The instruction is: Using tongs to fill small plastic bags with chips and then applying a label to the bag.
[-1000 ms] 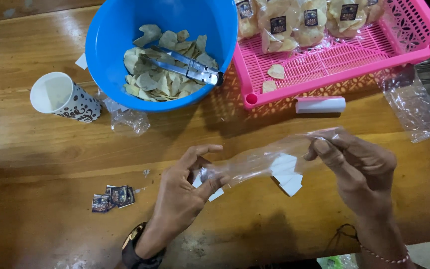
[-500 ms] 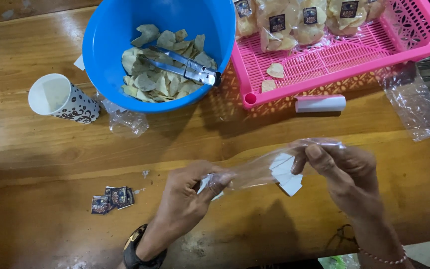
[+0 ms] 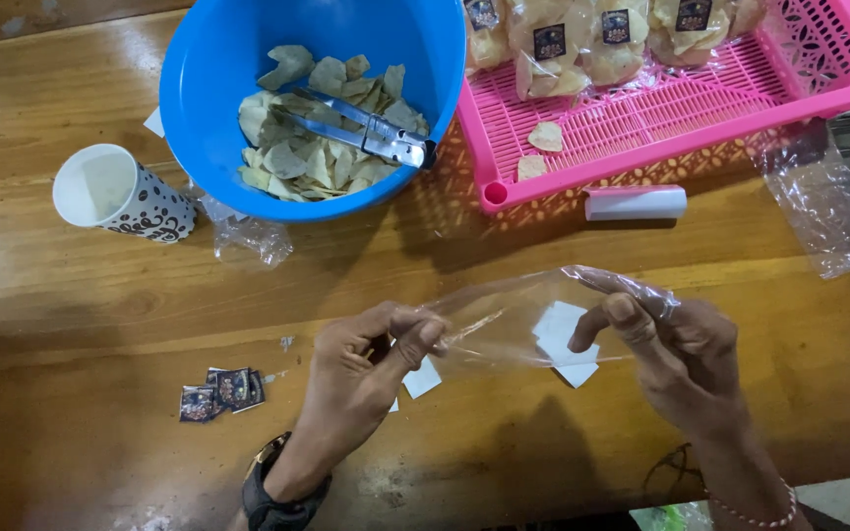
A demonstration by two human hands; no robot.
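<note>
My left hand (image 3: 366,369): pinches one end of the clear plastic bag (image 3: 518,315), frame centre.
My right hand (image 3: 681,354): grips the bag's other end.

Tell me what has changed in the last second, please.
The left hand closed its fingers on one end of the clear plastic bag. The right hand moved down with the other end, and the bag, first stretched thin, opened wider. The blue plastic bowl, pink plastic tray and white patterned cup stayed as they were.
</note>
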